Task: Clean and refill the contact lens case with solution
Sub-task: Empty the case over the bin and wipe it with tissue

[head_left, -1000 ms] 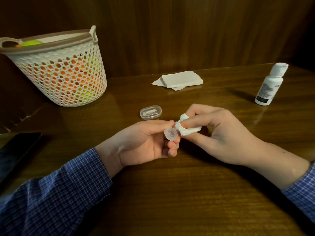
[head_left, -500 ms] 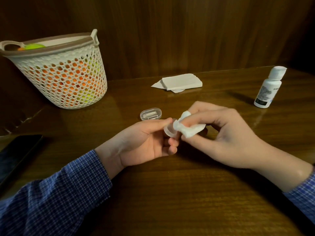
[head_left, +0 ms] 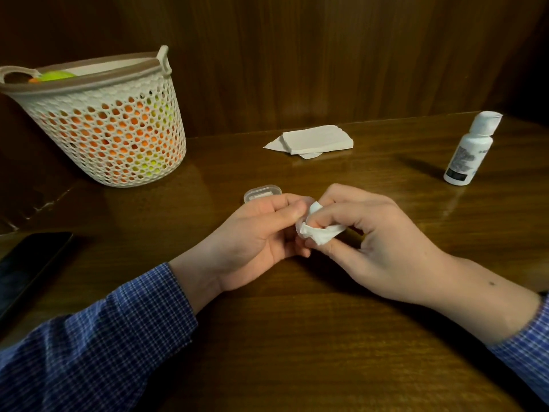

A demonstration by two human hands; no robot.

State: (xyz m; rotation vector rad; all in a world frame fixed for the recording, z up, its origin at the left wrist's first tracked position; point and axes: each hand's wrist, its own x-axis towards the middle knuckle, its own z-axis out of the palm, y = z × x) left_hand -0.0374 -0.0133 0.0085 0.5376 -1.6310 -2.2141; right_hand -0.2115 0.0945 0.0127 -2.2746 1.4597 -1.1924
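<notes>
I am in the cleaning step, I judge, and the refill has not begun. My left hand rests on the worktop and pinches a small clear round piece of the lens case between thumb and forefinger, the other fingers curled under it. My right hand, just right of the left hand and meeting it at the fingertips, pinches a crumpled tissue and presses it against that round piece; most of the piece is hidden by the tissue, so I cannot tell how clean it is. Both wrists lie low, the sleeves near the worktop.

Just beyond my left hand lies a clear capsule-shaped container, touching nothing. Farther back from it sits a stack of folded tissues. Well to the right of my left hand stands the solution bottle, upright with its cap on, so filling is still left. Far left and back stands a mesh basket.
</notes>
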